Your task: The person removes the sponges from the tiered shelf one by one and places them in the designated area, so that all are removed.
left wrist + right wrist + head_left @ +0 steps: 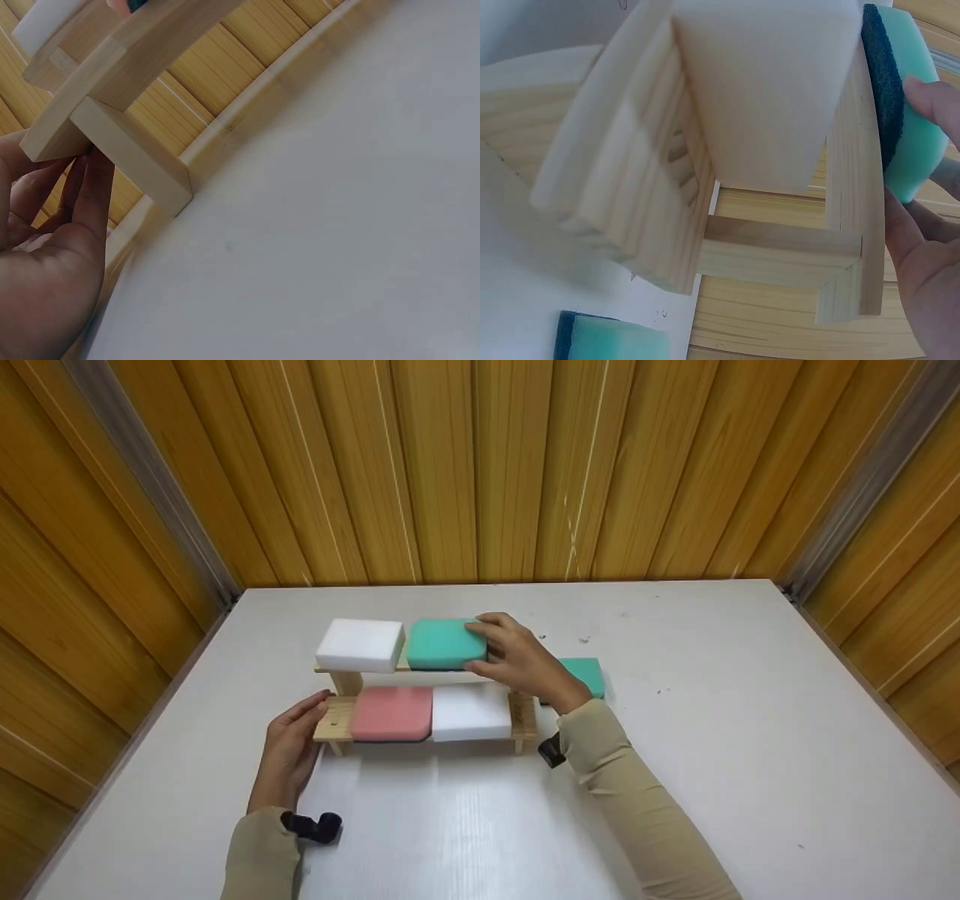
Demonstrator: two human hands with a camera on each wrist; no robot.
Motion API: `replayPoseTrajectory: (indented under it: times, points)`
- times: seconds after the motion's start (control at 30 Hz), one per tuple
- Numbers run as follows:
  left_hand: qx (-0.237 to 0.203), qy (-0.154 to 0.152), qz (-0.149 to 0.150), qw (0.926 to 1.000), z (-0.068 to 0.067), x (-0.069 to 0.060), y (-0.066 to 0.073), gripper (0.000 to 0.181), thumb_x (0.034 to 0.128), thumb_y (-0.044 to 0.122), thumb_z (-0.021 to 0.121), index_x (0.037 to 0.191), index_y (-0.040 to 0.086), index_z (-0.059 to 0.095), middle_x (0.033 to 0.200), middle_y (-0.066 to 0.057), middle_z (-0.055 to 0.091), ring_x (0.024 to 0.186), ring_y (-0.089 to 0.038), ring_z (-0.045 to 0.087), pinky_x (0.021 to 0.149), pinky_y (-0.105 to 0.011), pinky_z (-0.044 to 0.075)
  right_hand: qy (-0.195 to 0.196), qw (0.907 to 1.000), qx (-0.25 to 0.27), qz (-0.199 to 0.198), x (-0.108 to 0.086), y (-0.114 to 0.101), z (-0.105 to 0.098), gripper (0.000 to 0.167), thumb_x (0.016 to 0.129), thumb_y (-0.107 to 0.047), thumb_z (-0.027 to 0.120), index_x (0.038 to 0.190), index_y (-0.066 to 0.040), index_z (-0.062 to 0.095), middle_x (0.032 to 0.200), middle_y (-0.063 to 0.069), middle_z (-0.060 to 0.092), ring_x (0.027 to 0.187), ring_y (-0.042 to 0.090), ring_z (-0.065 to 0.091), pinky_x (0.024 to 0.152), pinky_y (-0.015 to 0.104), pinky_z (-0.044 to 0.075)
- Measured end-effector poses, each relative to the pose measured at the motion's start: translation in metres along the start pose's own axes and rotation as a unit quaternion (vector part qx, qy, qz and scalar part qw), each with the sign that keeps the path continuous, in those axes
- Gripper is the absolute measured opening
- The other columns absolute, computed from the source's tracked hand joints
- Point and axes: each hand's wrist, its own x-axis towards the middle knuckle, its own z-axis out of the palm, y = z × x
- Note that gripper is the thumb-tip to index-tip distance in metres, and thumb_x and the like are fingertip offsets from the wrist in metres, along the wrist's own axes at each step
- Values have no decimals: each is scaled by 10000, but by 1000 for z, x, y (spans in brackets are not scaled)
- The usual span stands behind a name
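Note:
A small two-tier wooden rack stands on the table. My left hand holds the left end of its lower tier, fingers against the wood near a leg in the left wrist view. On the upper tier, my right hand grips a green sponge by its right side; its dark scouring layer faces the shelf. Left of it on that tier lies a white sponge block. The lower tier bears a pink sponge and another white sponge block, side by side.
A second green sponge lies on the white table just right of the rack, partly behind my right wrist. Wood-look panels wall off the back and both sides.

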Motion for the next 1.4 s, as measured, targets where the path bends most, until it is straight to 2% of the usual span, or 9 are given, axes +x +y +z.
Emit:
replayPoseTrajectory:
  times: [0.13,0.33,0.5,0.77,1.07,1.23,1.4]
  points:
    - [109,42,11,9999,1,0,0,348,896,74,667,1241,85,627,1113,82,632,1086,-48,608,1002,-196,488,8,10000,8,18,-2,1,-3,549,886,-157,698,1377,-18,496,1418,170,404,1266,276,506,1064,316,457]
    - [92,53,-2,9999,2,1,1,305,890,73,675,1193,105,665,1111,80,638,1114,-67,589,998,-199,493,-3,10000,58,79,-5,3,-6,568,895,-168,688,1403,-33,471,1451,153,379,1297,275,485,1073,324,445]
    - [77,-4,-22,10000,1,0,2,325,897,72,666,1221,94,647,1140,67,620,1105,-56,595,1004,-197,487,-32,9999,114,114,-7,5,-9,576,902,-169,679,1414,-33,456,1475,150,350,1316,275,471,1075,314,440]
    - [-146,-85,13,9999,2,-1,1,223,903,46,649,1099,136,706,1104,71,649,1093,-57,609,1006,-203,489,20,9999,31,106,-11,8,-14,573,901,-147,678,1413,-22,454,1487,159,342,1332,283,457,1079,316,438]
    - [-72,-60,11,10000,2,0,1,213,904,41,642,1047,174,728,1077,94,659,1061,-42,623,1001,-207,493,101,9998,7,142,-18,10,-19,560,900,-95,669,1407,2,452,1483,174,338,1339,307,442,1078,333,440]
    - [-109,-37,81,9999,1,0,0,196,892,43,663,985,196,742,1043,102,682,1058,-42,627,997,-209,496,198,9994,-281,108,-21,12,-23,560,904,-114,670,1409,-8,454,1488,172,348,1338,316,440,1070,378,457]
    - [-56,-19,49,10000,1,1,0,194,886,54,673,1013,187,736,1045,105,676,1071,-44,616,997,-207,496,282,9979,-557,143,-26,14,-28,566,906,-154,674,1414,-32,458,1494,153,361,1326,300,457,1046,401,482]
